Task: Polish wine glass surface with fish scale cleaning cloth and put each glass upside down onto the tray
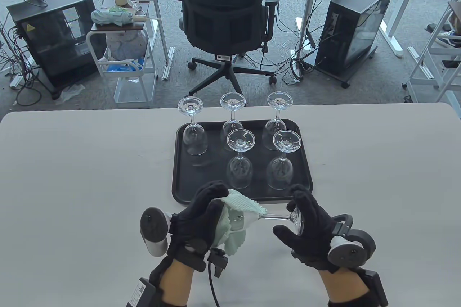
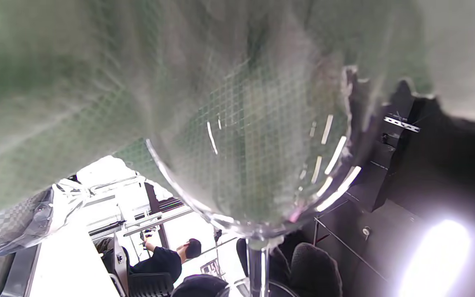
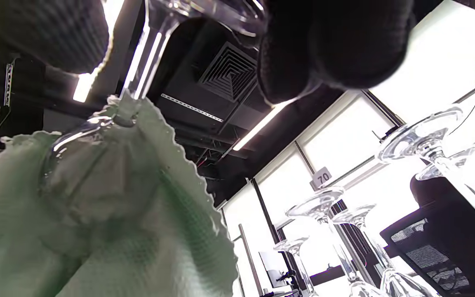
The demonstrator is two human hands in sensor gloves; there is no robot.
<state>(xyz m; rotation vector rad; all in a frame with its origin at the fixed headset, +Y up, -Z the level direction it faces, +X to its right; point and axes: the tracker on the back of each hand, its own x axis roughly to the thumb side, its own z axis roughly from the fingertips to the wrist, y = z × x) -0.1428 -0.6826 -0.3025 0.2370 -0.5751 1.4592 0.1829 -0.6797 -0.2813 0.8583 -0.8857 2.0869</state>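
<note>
**Sixth glass, held for polishing**

Tray (image 1: 182,192): five glasses inverted. Cloth (image 1: 234,226): hid most of the wine glass (image 1: 252,219) bowl, above the table before the tray. Left hand (image 1: 201,220): curled round cloth and bowl. Right hand (image 1: 309,228): pinched the foot.

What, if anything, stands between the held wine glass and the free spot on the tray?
Nothing visible blocks it. The held wine glass hovers just in front of the tray, whose front-left area is bare; the five upturned glasses stand behind and to the right of that spot.
</note>
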